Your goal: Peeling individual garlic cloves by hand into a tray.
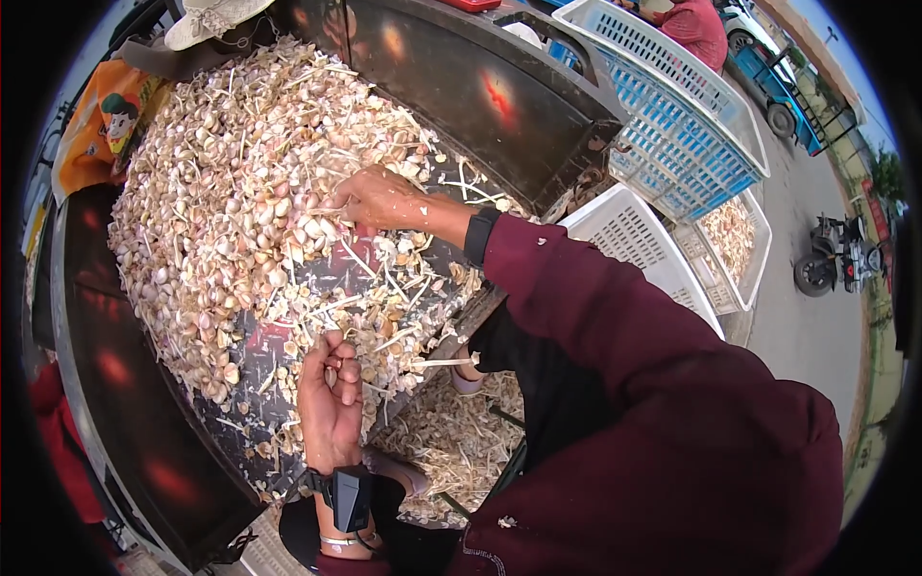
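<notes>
A large heap of loose garlic cloves (216, 173) lies in a dark metal cart bed (259, 360), mixed with skins and dry stalks. My right hand (382, 198) reaches into the heap's near side, fingers pointing down among the cloves; its fingertips are partly hidden. Closer to the cart's edge, my left hand (331, 407) is palm up with curled fingers. What looks like a pale garlic clove (330, 375) sits within those fingers. Between the two hands, root ends and stalk scraps (374, 309) are spread over the bed.
High metal walls (490, 93) flank the bed. White plastic crates (648, 245) stand at the right, with a blue-and-white stack (670, 108) behind. Garlic waste (461, 432) covers the ground by my feet. A person in red (695, 32) is beyond the crates; a motorbike (839, 255) stands on the road.
</notes>
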Demonstrator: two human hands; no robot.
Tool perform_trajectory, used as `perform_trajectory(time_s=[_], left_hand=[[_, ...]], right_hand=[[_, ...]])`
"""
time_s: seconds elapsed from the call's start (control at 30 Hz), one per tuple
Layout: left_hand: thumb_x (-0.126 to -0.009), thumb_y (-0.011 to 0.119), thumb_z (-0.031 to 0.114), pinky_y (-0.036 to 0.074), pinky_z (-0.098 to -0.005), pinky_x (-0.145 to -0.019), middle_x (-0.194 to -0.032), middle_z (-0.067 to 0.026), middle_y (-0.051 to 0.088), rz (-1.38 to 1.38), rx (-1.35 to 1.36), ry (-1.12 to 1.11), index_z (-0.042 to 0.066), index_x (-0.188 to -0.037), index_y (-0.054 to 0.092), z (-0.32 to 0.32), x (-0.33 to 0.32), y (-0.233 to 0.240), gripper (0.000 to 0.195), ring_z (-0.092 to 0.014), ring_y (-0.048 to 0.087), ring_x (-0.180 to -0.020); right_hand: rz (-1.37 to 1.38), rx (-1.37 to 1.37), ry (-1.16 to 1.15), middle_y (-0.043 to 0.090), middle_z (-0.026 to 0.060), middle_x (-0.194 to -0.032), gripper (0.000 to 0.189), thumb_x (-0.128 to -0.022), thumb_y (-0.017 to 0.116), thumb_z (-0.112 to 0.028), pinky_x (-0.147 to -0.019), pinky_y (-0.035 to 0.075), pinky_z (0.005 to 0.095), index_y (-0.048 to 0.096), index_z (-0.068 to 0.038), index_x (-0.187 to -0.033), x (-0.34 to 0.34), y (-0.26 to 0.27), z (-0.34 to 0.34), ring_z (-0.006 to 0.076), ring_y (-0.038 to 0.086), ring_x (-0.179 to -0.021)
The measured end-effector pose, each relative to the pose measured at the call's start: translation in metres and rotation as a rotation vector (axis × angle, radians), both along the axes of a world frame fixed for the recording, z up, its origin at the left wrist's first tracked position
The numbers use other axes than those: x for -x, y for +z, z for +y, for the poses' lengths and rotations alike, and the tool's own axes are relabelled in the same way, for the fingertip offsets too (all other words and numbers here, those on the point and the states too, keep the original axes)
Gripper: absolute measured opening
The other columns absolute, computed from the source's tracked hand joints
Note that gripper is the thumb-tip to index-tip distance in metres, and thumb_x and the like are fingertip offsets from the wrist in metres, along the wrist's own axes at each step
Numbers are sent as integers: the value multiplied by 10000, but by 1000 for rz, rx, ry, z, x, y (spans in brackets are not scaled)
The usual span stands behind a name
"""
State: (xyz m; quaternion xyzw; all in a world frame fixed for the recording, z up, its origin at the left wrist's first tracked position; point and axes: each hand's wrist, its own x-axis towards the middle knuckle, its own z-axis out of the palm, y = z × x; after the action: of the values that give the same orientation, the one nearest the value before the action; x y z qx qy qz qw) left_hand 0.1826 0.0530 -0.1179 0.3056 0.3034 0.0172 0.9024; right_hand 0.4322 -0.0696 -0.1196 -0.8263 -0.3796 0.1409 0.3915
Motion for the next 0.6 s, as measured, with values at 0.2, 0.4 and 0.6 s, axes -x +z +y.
perform_trajectory(time_s=[0.2,0.4,0.6], left_hand=[[-942,557,166,338,-170,-390,-797,-72,596,30,-43,-15,-16,-1017,589,-4,-3,2,200,-102,500,-575],[-943,551,164,343,-165,-414,-829,-58,582,-21,-117,-40,-20,-1069,568,4,0,-3,224,-95,493,-601],[-905,622,130,312,-152,-403,-787,-38,611,-9,-402,18,-10,-1101,570,-4,-9,4,246,-63,500,-547]], right_hand=[[-402,4,47,649,138,-772,229,-799,691,-196,-644,488,422,669,-88,-1000,4,-49,19,323,643,-709],[-357,69,97,632,166,-707,198,-752,653,-141,-663,481,455,636,-54,-930,16,-29,12,346,639,-710],[-333,-106,332,527,180,-577,180,-711,569,-57,-534,412,458,508,-1,-871,64,12,2,370,570,-572]])
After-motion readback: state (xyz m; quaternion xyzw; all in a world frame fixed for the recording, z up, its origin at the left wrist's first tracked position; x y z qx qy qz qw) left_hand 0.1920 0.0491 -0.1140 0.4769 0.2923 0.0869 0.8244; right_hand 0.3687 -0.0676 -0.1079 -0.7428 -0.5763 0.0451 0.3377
